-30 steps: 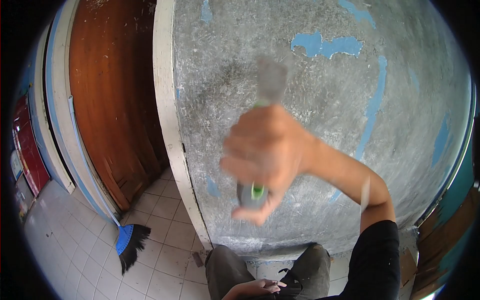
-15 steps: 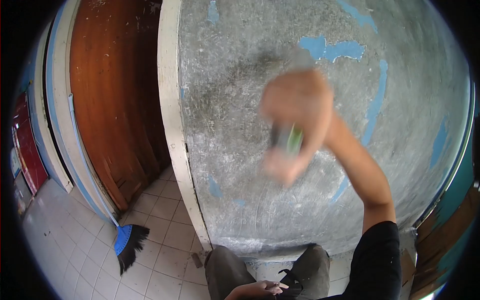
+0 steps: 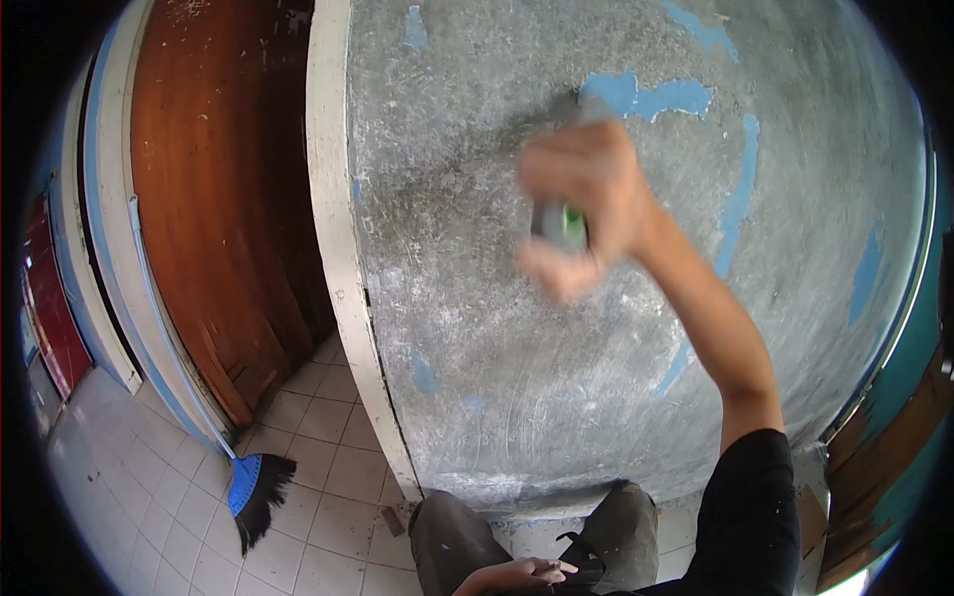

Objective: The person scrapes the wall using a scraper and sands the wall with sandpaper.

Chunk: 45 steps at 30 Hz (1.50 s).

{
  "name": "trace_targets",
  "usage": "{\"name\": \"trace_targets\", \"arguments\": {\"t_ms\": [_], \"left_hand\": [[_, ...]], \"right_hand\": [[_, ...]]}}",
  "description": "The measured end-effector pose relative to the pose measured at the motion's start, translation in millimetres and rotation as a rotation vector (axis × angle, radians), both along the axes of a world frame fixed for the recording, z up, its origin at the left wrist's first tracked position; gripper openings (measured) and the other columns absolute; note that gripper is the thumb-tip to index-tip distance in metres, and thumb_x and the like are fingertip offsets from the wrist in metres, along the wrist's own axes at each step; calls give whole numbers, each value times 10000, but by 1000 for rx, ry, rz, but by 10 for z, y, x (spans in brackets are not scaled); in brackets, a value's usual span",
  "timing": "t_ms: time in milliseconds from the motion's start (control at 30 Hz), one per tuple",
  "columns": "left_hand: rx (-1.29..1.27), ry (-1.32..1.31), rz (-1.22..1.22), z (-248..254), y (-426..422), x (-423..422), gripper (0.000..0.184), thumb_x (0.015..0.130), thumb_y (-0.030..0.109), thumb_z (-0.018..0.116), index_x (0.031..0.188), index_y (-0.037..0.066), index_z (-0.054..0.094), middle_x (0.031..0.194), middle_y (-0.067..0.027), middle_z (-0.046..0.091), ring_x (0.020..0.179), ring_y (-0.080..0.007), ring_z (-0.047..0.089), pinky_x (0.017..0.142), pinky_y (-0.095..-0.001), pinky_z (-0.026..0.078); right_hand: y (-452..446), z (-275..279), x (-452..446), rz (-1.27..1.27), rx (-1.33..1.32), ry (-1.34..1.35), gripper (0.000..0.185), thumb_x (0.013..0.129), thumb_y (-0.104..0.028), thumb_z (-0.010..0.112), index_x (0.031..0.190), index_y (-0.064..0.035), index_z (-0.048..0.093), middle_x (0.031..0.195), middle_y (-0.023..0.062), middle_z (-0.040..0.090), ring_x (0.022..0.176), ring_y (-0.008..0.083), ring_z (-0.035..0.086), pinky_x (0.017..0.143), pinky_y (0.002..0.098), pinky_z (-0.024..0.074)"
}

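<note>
Right hand [image 3: 608,194]: up at the wall, fingers closed firmly round the scraper; grip narrow, the handle running through the fist, likely to put the arm's push behind the blade.
Scraper [image 3: 562,228]: grey and green handle in the fist, blurred blade pointing up at the lower left end of a blue patch [image 3: 671,98]; whether it touches, I cannot tell.
Left hand [image 3: 512,576]: low at the lap, well apart from the wall; fingers partly curled, whether round anything I cannot tell; probably resting there, as one hand manages the handle.
Wall [image 3: 477,328]: grey, scuffed, blue strips scattered over it.
Broom [image 3: 244,487]: bristles on the tiles, handle tilted against the door frame, seemingly propped aside.
</note>
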<state>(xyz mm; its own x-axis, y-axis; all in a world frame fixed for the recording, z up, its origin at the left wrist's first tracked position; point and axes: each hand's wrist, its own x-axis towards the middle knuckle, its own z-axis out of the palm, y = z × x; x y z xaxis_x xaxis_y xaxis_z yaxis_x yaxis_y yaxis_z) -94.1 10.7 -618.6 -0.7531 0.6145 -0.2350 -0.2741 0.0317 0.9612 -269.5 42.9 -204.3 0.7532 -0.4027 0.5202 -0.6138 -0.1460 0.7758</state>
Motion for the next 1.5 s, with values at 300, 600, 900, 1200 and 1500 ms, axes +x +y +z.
{"name": "trace_targets", "arguments": {"t_ms": [300, 600, 900, 1200, 1500], "left_hand": [[-52, 7, -203, -180, -61, -108, 512, 921, 392, 438, 1313, 64, 407, 1192, -96, 515, 1093, -180, 473, 995, -286, 284], [-23, 54, -201, -316, -35, -127, 501, 921, 402, 438, 1296, 69, 434, 1198, -95, 519, 1094, -184, 474, 979, -291, 313], [28, 18, -81, -69, -28, 76, 480, 887, 345, 498, 1263, 50, 459, 1116, -92, 547, 1009, -158, 492, 887, -276, 366], [-27, -45, -205, -284, -50, -54, 533, 911, 436, 444, 1318, 94, 407, 1233, -119, 498, 1139, -206, 450, 994, -307, 293], [36, 27, -150, -144, -64, 10, 503, 885, 371, 507, 1276, 61, 448, 1138, -98, 537, 1028, -176, 488, 908, -302, 365]], "right_hand": [[-137, -144, 69, 142, 138, -40, 541, 728, -578, 488, 463, -109, 440, 392, -20, 366, 315, 120, 369, 258, 238, 281], [-26, -45, -37, 173, -59, -19, 573, 711, -634, 477, 457, -122, 451, 375, -37, 359, 311, 110, 383, 262, 225, 302], [-101, -155, -147, 206, 73, -80, 534, 727, -589, 489, 457, -132, 433, 380, -52, 344, 310, 115, 348, 297, 239, 285], [-2, -50, -35, 150, 101, -90, 473, 698, -501, 516, 485, -93, 410, 420, -6, 359, 341, 143, 394, 288, 245, 287], [100, 215, -166, -119, -151, -56, 551, 718, -608, 477, 469, -117, 449, 390, -17, 391, 329, 125, 407, 290, 256, 328]]}}
